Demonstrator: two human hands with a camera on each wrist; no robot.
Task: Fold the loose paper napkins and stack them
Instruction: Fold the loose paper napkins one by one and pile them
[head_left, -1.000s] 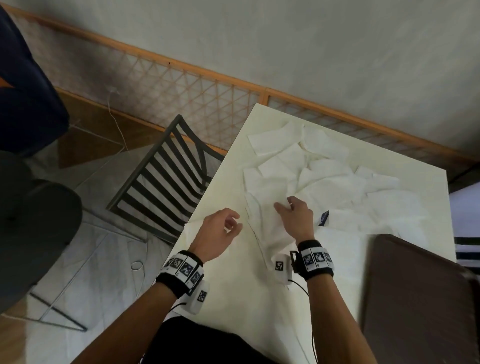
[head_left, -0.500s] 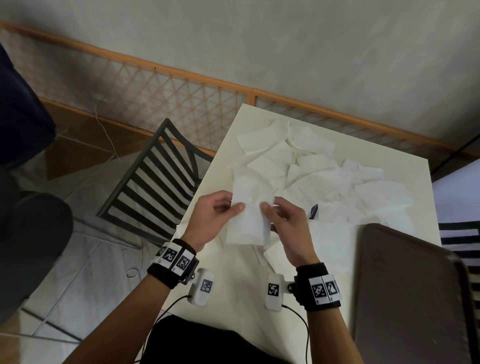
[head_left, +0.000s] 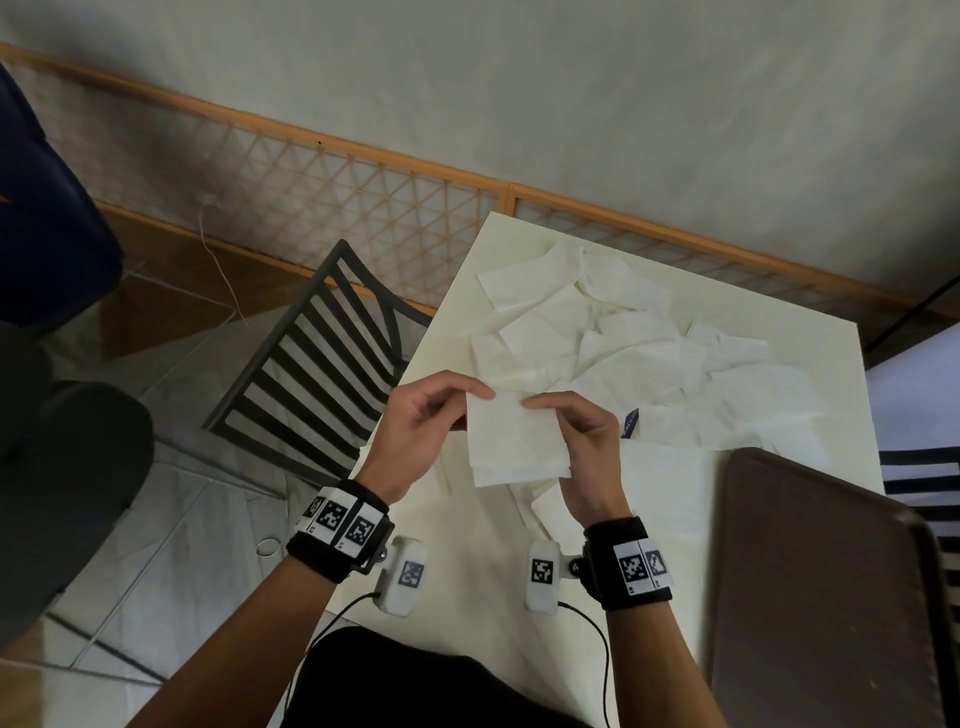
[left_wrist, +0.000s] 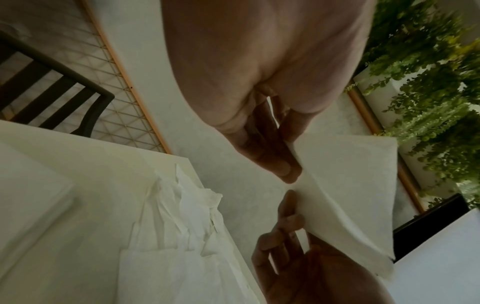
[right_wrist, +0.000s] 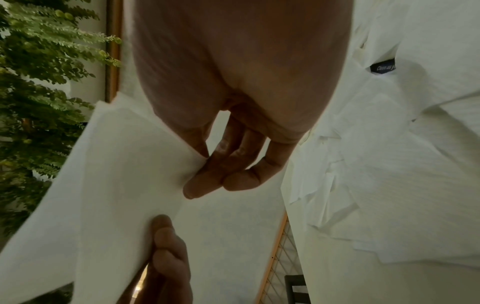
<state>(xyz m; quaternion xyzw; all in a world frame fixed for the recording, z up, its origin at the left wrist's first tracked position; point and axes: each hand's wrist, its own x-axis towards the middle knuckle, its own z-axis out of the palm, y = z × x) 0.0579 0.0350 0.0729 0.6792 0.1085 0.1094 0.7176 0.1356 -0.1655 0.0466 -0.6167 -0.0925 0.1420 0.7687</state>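
Above cream table (head_left: 810, 332): both hands, left hand (head_left: 415, 431), right hand (head_left: 582, 447), pinching napkin (head_left: 511, 441) top edge; best matching corners squarely before creasing.

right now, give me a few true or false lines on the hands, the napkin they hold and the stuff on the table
1. Both hands pinch one napkin by its top edge. True: left hand and right hand each have a grip on it.
2. The held napkin lies flat on the table. False: it hangs in the air above the table.
3. A pile of loose napkins lies on the table beyond the hands. True.
4. The brown tray is full of folded napkins. False: no napkins show on it.
5. The slatted chair stands to the right of the table. False: it stands to the left.
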